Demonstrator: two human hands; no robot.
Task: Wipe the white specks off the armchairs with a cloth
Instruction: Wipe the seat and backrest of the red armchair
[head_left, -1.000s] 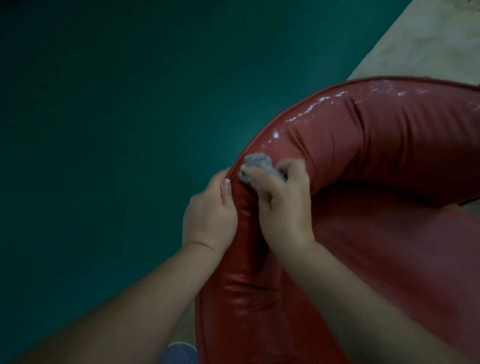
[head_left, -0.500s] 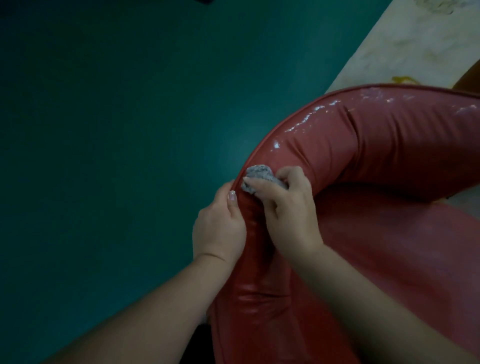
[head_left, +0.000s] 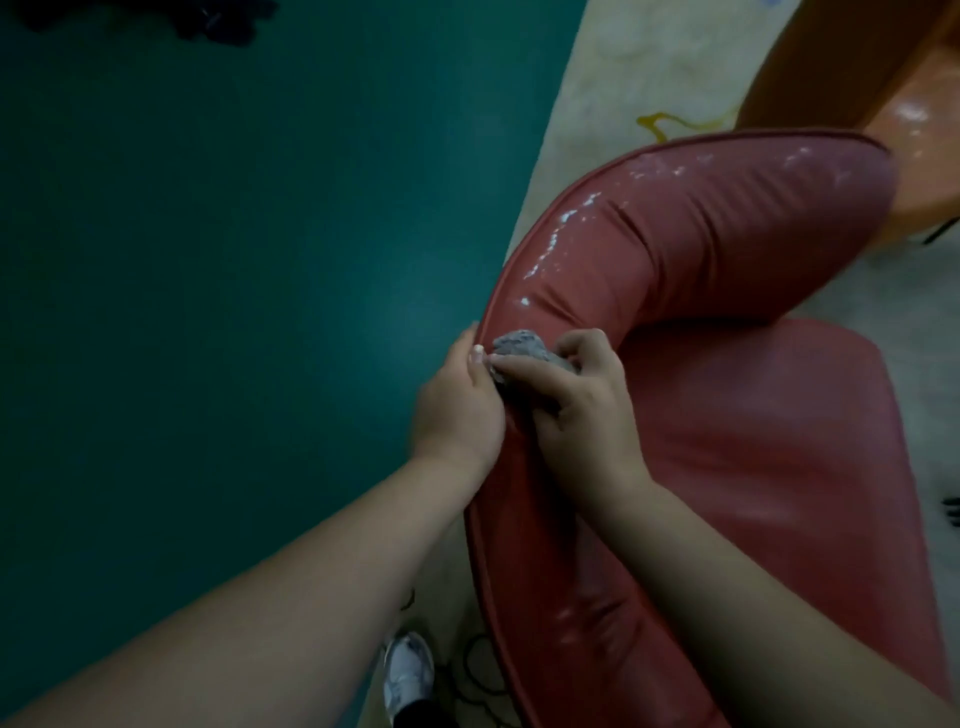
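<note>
A red leather armchair (head_left: 753, 415) fills the right half of the head view, its curved padded backrest running from the bottom centre up to the top right. White specks (head_left: 556, 244) dot the top of the backrest beyond my hands. My right hand (head_left: 576, 410) grips a small grey cloth (head_left: 519, 348) and presses it on the backrest's top. My left hand (head_left: 457, 410) grips the backrest's outer edge right beside the cloth, its thumb on the piped seam.
A dark green floor (head_left: 234, 286) lies to the left. Under the chair spreads a pale patterned rug (head_left: 623, 67). An orange armchair (head_left: 883, 104) stands at the top right. My white shoe (head_left: 410, 670) shows at the bottom.
My view has shifted right, bringing the seat and the orange armchair into sight. Both hands stay at about the same spot on the backrest, the cloth still pressed there.
</note>
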